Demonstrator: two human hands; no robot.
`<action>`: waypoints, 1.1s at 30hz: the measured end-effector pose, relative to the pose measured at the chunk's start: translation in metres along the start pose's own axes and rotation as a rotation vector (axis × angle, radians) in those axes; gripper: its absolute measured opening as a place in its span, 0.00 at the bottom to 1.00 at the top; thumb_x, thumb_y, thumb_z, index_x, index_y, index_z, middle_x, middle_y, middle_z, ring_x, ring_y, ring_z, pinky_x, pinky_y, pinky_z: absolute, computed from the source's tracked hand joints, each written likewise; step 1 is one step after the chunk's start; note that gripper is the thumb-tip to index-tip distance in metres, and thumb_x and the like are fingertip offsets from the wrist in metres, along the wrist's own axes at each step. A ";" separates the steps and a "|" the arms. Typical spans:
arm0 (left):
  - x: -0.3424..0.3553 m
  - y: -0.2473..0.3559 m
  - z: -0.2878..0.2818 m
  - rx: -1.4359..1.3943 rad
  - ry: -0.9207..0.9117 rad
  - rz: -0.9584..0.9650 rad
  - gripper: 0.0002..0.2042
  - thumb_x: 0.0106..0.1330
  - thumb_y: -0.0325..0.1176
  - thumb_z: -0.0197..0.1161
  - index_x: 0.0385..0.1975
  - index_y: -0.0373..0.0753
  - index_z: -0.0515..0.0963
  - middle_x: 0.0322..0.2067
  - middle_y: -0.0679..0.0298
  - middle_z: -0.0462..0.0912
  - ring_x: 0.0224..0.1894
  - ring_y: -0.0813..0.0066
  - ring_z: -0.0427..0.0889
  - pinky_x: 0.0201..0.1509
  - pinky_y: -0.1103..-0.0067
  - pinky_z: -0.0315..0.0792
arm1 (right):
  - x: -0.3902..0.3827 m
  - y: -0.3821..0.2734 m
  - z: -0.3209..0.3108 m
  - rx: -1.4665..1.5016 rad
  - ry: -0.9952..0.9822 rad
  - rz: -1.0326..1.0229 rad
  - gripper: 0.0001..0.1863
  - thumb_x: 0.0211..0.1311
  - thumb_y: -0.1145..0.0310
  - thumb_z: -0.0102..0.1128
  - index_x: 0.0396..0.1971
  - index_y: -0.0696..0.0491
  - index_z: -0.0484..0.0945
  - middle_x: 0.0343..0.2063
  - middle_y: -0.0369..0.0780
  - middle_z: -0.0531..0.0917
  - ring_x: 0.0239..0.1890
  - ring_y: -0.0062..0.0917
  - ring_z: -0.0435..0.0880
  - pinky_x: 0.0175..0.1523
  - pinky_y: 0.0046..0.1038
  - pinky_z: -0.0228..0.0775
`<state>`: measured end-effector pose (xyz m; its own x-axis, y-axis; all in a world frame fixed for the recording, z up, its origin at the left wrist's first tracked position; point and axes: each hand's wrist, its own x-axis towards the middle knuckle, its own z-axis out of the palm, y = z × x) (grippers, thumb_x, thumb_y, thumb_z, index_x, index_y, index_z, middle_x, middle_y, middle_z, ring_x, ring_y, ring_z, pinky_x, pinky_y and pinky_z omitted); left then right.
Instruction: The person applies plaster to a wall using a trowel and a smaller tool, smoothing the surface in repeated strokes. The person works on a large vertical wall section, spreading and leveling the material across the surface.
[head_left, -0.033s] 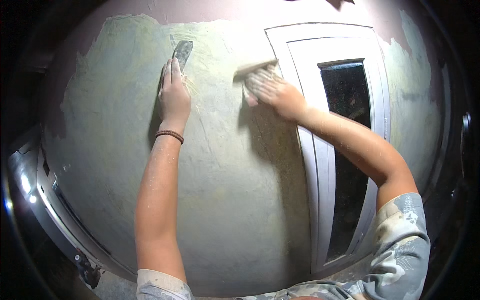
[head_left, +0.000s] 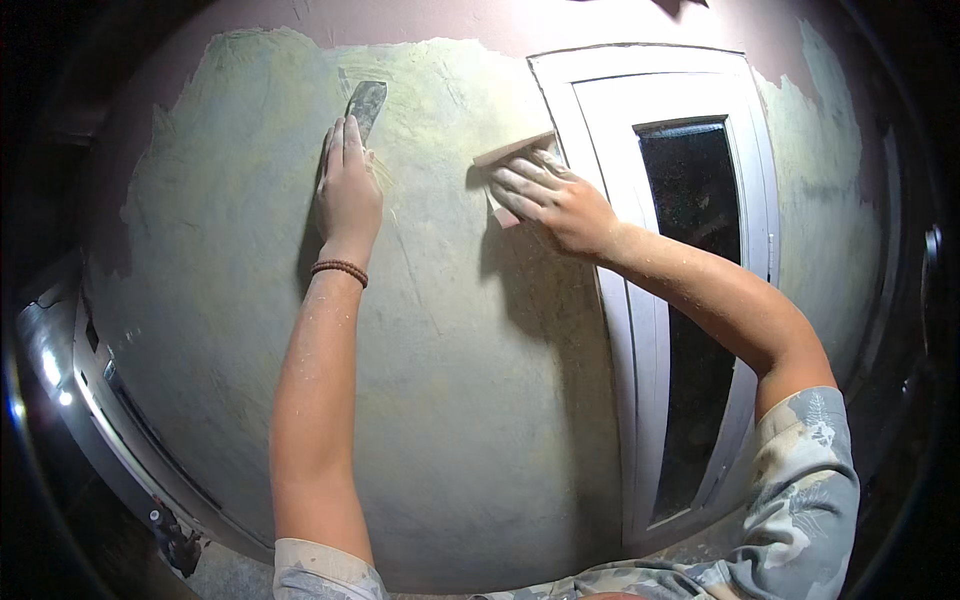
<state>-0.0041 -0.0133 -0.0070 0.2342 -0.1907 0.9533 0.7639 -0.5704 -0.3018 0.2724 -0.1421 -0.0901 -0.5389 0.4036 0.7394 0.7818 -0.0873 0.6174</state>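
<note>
My left hand [head_left: 348,190], dusty at the fingers and with a beaded bracelet at the wrist, grips a dark, smeared flat blade tool [head_left: 366,100] against the pale, patchy plastered wall [head_left: 430,380]. Right of it, my right hand [head_left: 540,200], whitened with dust, grips a flat-edged tool [head_left: 505,150] on the wall, beside a white-framed door or window; a small pink part [head_left: 508,217] shows below the fingers. The fingers partly hide both tools.
The white frame [head_left: 605,100] holds a tall dark pane [head_left: 690,180]. Pink paint [head_left: 430,20] borders the plastered patch. At the lower left are another pale frame [head_left: 95,400], small lights and dark objects [head_left: 175,540] near the floor.
My right hand and its tool have moved slightly down the wall. My left hand is in about the same place.
</note>
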 end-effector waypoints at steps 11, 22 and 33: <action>-0.001 0.004 0.006 0.068 0.068 0.002 0.25 0.78 0.33 0.50 0.73 0.37 0.60 0.68 0.46 0.69 0.69 0.48 0.72 0.70 0.61 0.72 | 0.021 0.022 0.009 -0.131 0.184 -0.003 0.21 0.79 0.64 0.47 0.67 0.50 0.72 0.70 0.37 0.72 0.75 0.26 0.66 0.83 0.42 0.44; -0.003 0.008 0.004 0.124 0.053 -0.010 0.23 0.79 0.35 0.49 0.71 0.36 0.63 0.68 0.49 0.70 0.68 0.52 0.74 0.66 0.64 0.77 | -0.025 -0.006 0.017 0.026 0.169 -0.028 0.24 0.75 0.71 0.51 0.70 0.45 0.69 0.72 0.36 0.69 0.78 0.25 0.60 0.82 0.35 0.50; -0.001 0.000 0.012 0.117 0.141 0.051 0.24 0.79 0.38 0.49 0.73 0.44 0.62 0.67 0.53 0.72 0.63 0.51 0.78 0.59 0.60 0.80 | -0.064 -0.032 0.024 -0.028 0.152 -0.083 0.18 0.74 0.68 0.54 0.60 0.46 0.78 0.69 0.37 0.73 0.75 0.28 0.65 0.82 0.38 0.53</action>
<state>0.0027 -0.0033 -0.0080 0.1941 -0.3322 0.9230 0.8196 -0.4621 -0.3386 0.2890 -0.1430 -0.1638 -0.6439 0.2679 0.7167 0.7250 -0.0857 0.6834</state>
